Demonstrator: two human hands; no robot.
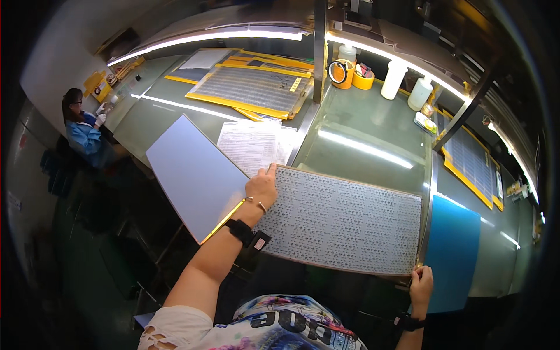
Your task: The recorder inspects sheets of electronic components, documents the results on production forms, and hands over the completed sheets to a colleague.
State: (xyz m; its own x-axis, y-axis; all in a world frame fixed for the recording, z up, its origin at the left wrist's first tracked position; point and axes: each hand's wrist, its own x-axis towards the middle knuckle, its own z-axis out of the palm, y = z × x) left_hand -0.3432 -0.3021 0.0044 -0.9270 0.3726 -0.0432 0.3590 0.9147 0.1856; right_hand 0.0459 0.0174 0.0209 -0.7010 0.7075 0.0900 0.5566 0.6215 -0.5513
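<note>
Held between my hands is a large rectangular circuit board panel [344, 224], whitish grey and covered in rows of small dark marks. My left hand [262, 189] has its fingers closed over the far left corner. At the near right corner, my right hand [421, 286] pinches the panel's edge. Left of it lies a plain pale panel [195, 175] with a bright coppery near edge, partly behind my left wrist. A blue sheet [454, 251] is on the bench to the right, close to my right hand. Printed paper sheets [254, 143] lie beyond my left hand.
Yellow-edged mesh screens [251, 87] are stacked at the back left, with more screens [469, 157] at the far right. Tape rolls [341, 74] and white bottles [394, 80] stand along the back. A metal post [319, 52] rises there. A person [87, 131] in blue sits at far left.
</note>
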